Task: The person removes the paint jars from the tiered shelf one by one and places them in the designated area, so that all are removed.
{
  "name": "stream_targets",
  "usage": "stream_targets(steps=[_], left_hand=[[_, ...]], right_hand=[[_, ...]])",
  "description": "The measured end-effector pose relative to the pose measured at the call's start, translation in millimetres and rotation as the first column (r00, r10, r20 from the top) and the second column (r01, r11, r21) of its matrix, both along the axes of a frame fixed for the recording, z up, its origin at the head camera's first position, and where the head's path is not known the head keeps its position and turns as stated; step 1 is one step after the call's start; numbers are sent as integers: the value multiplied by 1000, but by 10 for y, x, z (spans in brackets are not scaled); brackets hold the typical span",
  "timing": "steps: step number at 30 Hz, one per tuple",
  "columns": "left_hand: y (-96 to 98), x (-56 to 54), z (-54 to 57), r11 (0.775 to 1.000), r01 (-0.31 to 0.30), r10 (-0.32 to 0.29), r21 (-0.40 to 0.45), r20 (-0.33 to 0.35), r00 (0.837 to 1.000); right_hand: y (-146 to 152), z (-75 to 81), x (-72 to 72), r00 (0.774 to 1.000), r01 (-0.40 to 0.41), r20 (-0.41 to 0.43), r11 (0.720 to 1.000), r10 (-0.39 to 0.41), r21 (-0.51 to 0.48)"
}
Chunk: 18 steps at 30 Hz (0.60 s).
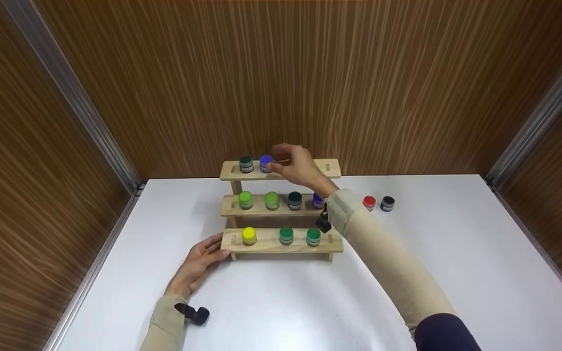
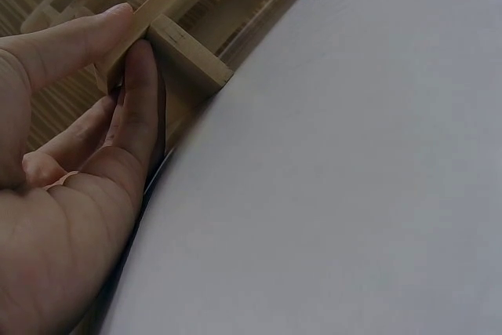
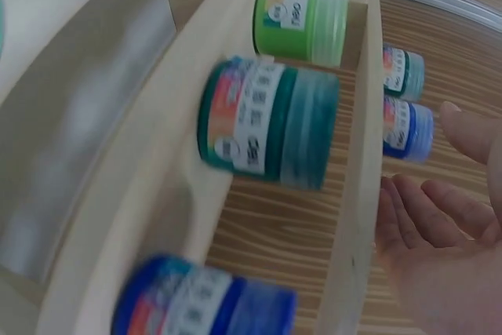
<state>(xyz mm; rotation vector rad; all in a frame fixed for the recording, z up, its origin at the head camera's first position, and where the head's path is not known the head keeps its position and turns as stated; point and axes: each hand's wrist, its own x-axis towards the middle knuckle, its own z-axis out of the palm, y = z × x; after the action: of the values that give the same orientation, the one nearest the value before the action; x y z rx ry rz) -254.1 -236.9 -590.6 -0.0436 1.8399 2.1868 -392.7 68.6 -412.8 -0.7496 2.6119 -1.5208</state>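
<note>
We note the left hand [image 1: 198, 265] pinching the lower left end of the wooden rack [image 1: 267, 240], the right hand [image 1: 300, 166], thumb and fingers apart, beside the purple jar [image 1: 265, 160] on its top tier [image 1: 335, 170].

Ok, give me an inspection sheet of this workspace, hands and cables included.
Surface: white tabletop.
Job's things: three-tier wooden rack bearing nine visible paint jars (two top, four middle, three bottom); red jar and black jar on the tabletop, right of the rack.
Clutter: nothing seen.
Hands: left hand grips the bottom tier's left end; right hand is beside the top tier's blue jar.
Cables: nothing seen.
Surroundings: wood-grain panels, metal corner strips.
</note>
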Motion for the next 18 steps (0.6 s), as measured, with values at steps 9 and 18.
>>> stream_targets(steps=[9,18], left_hand=[[-6,12,10,1000,15,-15,9,-17,1000],[12,-2,10,1000,24,-23,20,-27,999]], right_hand=[[-90,-56,-9,999,23,-24,999,-23,24],[-88,-77,-11,999,30,-38,999,-30,16]])
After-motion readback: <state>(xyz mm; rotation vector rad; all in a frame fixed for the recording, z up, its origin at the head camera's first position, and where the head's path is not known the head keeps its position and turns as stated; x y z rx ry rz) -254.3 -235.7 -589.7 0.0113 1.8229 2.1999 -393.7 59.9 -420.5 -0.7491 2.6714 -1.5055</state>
